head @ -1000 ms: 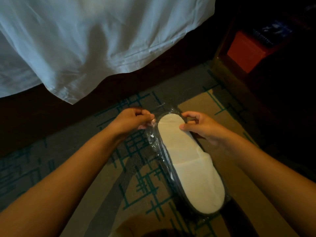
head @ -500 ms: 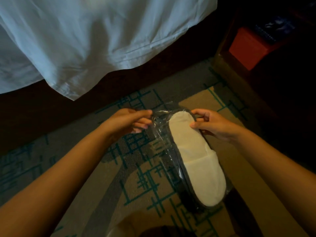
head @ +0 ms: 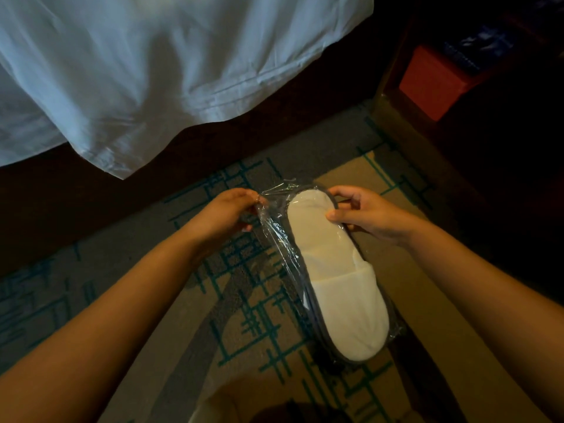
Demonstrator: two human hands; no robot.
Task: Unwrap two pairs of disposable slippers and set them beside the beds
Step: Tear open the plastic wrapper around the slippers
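Observation:
A pair of white disposable slippers (head: 338,288) with dark edging lies stacked inside a clear plastic wrapper (head: 274,221), held in the air above the carpet. My left hand (head: 227,213) pinches the wrapper's loose open end at the heel and holds it out to the left. My right hand (head: 363,215) grips the heel of the top slipper, thumb on the white insole and fingers behind the rim. The toe end points toward me and still sits inside the plastic. The bed (head: 152,65), draped in a white sheet, fills the upper left.
Patterned beige, grey and teal carpet (head: 250,325) covers the floor. The bed's dark base (head: 91,209) runs below the sheet. A dark wooden nightstand with a red box (head: 433,80) on a lower shelf stands at the upper right.
My left hand has pulled the wrapper's open end away from the heel. My right hand has shifted its grip onto the slipper's heel, which now shows clear of the plastic.

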